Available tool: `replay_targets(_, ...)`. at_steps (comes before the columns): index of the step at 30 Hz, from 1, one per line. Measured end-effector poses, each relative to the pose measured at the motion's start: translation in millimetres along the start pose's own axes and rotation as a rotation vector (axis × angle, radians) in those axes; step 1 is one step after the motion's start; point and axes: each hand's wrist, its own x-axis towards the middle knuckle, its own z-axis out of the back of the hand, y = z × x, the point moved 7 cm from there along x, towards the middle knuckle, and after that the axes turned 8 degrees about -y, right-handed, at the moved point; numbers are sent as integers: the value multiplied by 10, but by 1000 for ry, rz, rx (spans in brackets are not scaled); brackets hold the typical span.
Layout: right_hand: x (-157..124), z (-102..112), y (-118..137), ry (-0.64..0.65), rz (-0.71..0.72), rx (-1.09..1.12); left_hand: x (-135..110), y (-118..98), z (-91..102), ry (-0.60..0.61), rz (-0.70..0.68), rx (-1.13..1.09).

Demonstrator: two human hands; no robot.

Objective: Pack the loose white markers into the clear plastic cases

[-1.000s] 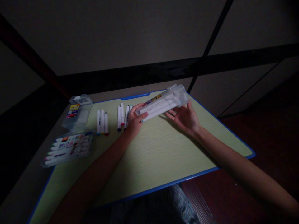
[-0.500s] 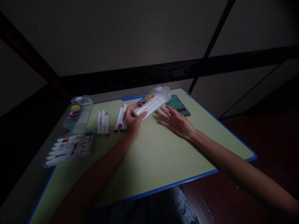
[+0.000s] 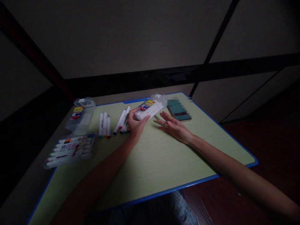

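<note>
My left hand [image 3: 137,125] is closed around the lower end of a clear plastic marker case [image 3: 151,107], which has a yellow and blue label and white markers inside. The case tilts up toward the far right, over the table. To its right, my right hand [image 3: 174,126] is open, fingers spread, holding nothing and apart from the case. Beside my left hand lie several white markers [image 3: 120,122], partly hidden by the fingers. Further left, a row of white markers [image 3: 105,125] with coloured ends lies on the table, one of them uncapped.
A second clear case [image 3: 81,115] is at the table's left, behind a flat pack of markers [image 3: 70,150] at the left edge. A phone [image 3: 179,110] lies beyond my right hand. The pale table [image 3: 150,168] has a blue rim; a wall stands behind it.
My left hand has lowered the case slightly toward the table. My right hand has shifted a little left and down, and its palm has turned more inward.
</note>
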Motion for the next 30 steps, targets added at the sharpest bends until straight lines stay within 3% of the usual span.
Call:
replay_targets(9, -4, -4, -21, 20, -9, 5, 9, -9, 14, -15, -54, 82)
replay_targets(17, 9, -4, -42, 13, -25, 29, -44, -178, 21, -13, -189, 153)
replay_targets(25, 95, 117, -72, -99, -67, 106, -185, -272, -42, 76, -300, 164)
replay_targets(30, 161, 8, -12, -141, -87, 207, -259, -383, -57, 90, -391, 195)
